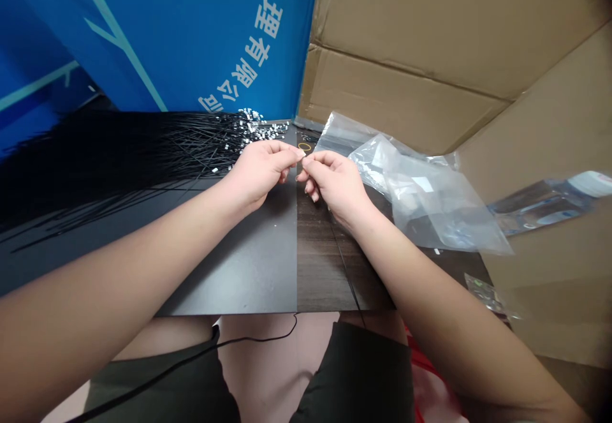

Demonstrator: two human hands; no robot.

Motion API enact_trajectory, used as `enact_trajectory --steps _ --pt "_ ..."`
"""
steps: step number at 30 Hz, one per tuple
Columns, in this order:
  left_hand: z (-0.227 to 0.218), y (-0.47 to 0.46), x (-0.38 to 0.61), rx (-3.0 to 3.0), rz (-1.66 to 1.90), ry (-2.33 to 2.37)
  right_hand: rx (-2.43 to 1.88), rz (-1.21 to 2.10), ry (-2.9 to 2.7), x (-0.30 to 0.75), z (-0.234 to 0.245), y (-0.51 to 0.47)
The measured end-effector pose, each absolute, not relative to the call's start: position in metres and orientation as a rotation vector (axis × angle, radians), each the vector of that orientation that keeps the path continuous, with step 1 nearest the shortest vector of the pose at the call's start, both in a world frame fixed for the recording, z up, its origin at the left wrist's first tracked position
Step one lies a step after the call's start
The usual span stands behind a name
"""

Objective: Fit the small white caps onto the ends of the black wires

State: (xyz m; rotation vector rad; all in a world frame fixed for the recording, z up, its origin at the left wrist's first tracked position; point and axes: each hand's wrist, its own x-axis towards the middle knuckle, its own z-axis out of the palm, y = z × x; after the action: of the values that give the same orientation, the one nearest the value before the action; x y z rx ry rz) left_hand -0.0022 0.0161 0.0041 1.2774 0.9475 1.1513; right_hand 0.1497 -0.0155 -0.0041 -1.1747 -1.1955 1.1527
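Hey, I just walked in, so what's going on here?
A person's bare left hand and right hand meet above the desk, fingertips pinched close together. Whatever is between them is too small to make out. A thin black wire runs from below the right hand to the desk's near edge. Left of the hands lies a heap of black wires; to the right are clear plastic bags.

A single thin black wire (345, 254) trails from beneath my right hand (335, 184), slanting nearly straight across the tabletop (313, 251) and over its near edge. More black wires (124, 148) lie densely heaped, small white tips (246, 126) bunched beside my left hand (258, 171).
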Motion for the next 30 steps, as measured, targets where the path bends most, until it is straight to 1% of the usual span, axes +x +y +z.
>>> enact_trajectory --steps 12,30 --pt "-0.001 0.018 -0.001 1.183 1.110 0.918 -1.168 1.112 -1.183 0.147 -0.008 -0.018" --pt "-0.004 0.016 0.002 1.218 1.168 0.921 -1.175 1.104 -1.198 0.149 -0.017 -0.016"
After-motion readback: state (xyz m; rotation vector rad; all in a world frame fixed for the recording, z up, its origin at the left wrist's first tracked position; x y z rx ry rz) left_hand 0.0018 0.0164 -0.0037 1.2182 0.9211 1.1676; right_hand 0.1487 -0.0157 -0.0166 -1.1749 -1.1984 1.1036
